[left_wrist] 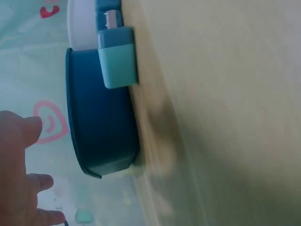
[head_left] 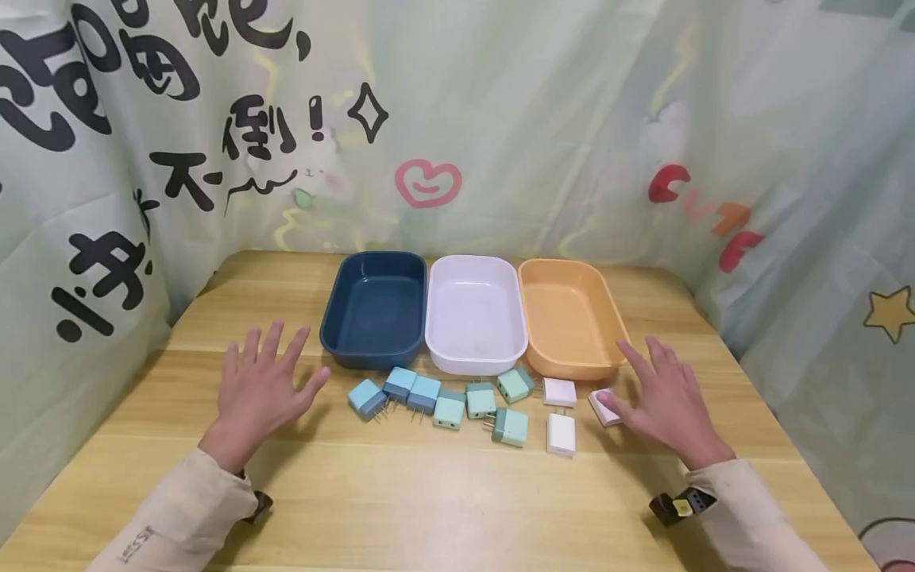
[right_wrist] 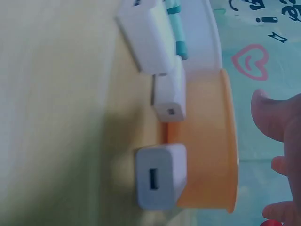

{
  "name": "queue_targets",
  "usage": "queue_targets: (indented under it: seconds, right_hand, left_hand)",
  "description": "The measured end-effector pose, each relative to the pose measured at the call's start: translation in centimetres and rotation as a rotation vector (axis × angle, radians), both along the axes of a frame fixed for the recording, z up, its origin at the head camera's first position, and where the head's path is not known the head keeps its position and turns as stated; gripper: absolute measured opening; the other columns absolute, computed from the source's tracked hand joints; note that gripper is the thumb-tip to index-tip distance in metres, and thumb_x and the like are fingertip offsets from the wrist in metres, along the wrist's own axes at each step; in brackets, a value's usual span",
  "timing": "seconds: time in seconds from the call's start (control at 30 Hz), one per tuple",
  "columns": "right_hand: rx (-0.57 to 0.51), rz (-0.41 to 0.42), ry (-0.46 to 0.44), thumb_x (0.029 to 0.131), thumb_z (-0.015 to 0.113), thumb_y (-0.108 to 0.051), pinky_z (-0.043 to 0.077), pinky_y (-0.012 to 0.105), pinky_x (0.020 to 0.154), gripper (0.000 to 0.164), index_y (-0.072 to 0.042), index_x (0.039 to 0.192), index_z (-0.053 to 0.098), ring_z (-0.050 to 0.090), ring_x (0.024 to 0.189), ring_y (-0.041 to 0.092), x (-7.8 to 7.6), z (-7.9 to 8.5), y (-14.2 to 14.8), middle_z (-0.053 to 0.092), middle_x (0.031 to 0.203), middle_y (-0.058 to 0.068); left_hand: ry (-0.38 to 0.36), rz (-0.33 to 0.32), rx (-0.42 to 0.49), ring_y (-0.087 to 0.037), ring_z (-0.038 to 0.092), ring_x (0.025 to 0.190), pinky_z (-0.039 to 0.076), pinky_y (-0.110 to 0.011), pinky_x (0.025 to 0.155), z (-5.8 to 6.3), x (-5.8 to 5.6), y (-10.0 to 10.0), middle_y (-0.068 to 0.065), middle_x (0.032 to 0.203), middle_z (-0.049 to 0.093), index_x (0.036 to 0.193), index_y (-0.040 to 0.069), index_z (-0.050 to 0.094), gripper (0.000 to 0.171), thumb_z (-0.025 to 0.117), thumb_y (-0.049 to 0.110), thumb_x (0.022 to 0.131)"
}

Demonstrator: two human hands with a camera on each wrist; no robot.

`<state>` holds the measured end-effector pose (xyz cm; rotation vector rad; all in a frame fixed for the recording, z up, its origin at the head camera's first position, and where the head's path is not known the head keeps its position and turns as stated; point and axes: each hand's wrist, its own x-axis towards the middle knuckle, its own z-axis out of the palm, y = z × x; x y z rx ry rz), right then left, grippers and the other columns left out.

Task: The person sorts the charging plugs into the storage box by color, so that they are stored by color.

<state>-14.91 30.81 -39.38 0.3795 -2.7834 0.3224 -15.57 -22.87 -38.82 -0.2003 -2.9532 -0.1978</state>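
Note:
My left hand [head_left: 260,395] is held over the left side of the table with fingers spread, holding nothing. Nearest to it are three blue plug chargers [head_left: 367,399] with metal prongs. My right hand [head_left: 666,405], also spread and holding nothing, hovers at the right. In the head view its thumb overlaps a white plug charger [head_left: 600,405], which shows a USB port [right_wrist: 153,179] in the right wrist view. Two more white chargers [head_left: 561,434] lie left of that one. Several pale green chargers [head_left: 449,411] lie in the middle, between the blue and white ones.
Behind the chargers three trays stand side by side: dark blue [head_left: 336,349], white [head_left: 477,365] and orange [head_left: 572,370]. The wooden table [head_left: 429,508] ends at a printed curtain [head_left: 515,143] at the back and sides. Each wrist wears a black strapped device [head_left: 672,508].

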Motion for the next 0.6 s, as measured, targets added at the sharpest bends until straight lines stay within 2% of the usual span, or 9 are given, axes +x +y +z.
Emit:
queue_targets:
  seconds: [0.1, 0.17, 0.3, 0.4, 0.53, 0.6]
  right_hand:
    - [-0.078, 0.052, 0.010, 0.081, 0.073, -0.045, 0.029, 0.073, 0.092, 0.081, -0.006, 0.144, 0.039, 0.034, 0.124, 0.058, -0.6, 0.5, -0.4, 0.033, 0.140, 0.038]
    - [-0.131, 0.077, -0.002, 0.083, 0.074, -0.038, 0.031, 0.072, 0.092, 0.079, -0.004, 0.144, 0.039, 0.036, 0.124, 0.056, -1.0, 0.9, -0.6, 0.035, 0.140, 0.037]
    - [-0.227, 0.102, -0.044, 0.085, 0.074, -0.028, 0.037, 0.067, 0.091, 0.073, 0.000, 0.143, 0.038, 0.046, 0.117, 0.049, -1.4, 1.6, -1.4, 0.042, 0.137, 0.031]
    - [-0.290, 0.110, -0.074, 0.086, 0.073, -0.023, 0.042, 0.062, 0.087, 0.070, 0.000, 0.143, 0.039, 0.053, 0.109, 0.046, -1.7, 2.0, -2.0, 0.046, 0.136, 0.029]
    - [-0.349, 0.130, -0.114, 0.088, 0.072, -0.020, 0.045, 0.060, 0.089, 0.068, 0.001, 0.143, 0.039, 0.056, 0.110, 0.048, -2.1, 2.3, -2.5, 0.045, 0.138, 0.029]
    - [-0.375, 0.147, -0.131, 0.088, 0.071, -0.019, 0.045, 0.060, 0.091, 0.067, 0.001, 0.143, 0.039, 0.055, 0.112, 0.048, -2.4, 2.4, -2.8, 0.045, 0.138, 0.029]
  left_hand:
    - [-0.025, -0.031, 0.093, -0.056, 0.019, 0.134, 0.016, -0.070, 0.105, 0.3, -0.4, 0.1, -0.032, 0.151, 0.022, 0.151, 0.004, 0.028, 0.079, 0.038, 0.061, 0.096]
    - [-0.053, -0.064, 0.190, -0.055, 0.022, 0.133, 0.021, -0.069, 0.104, 0.5, -0.8, 0.2, -0.033, 0.150, 0.023, 0.151, 0.000, 0.024, 0.078, 0.039, 0.056, 0.098]
    - [-0.130, -0.115, 0.358, -0.053, 0.023, 0.135, 0.022, -0.067, 0.105, 0.9, -1.4, 0.2, -0.034, 0.151, 0.022, 0.152, -0.003, 0.016, 0.074, 0.039, 0.046, 0.102]
    - [-0.162, -0.133, 0.416, -0.052, 0.033, 0.131, 0.026, -0.066, 0.104, 1.3, -1.8, 0.2, -0.034, 0.149, 0.026, 0.152, -0.004, 0.017, 0.070, 0.035, 0.043, 0.104]
    - [-0.178, -0.141, 0.479, -0.051, 0.047, 0.121, 0.034, -0.065, 0.099, 1.9, -2.3, 0.3, -0.035, 0.145, 0.033, 0.150, -0.005, 0.020, 0.065, 0.035, 0.039, 0.105]
    - [-0.189, -0.133, 0.500, -0.050, 0.048, 0.120, 0.035, -0.063, 0.100, 2.2, -2.5, 0.3, -0.035, 0.144, 0.034, 0.150, -0.005, 0.020, 0.065, 0.034, 0.039, 0.105]
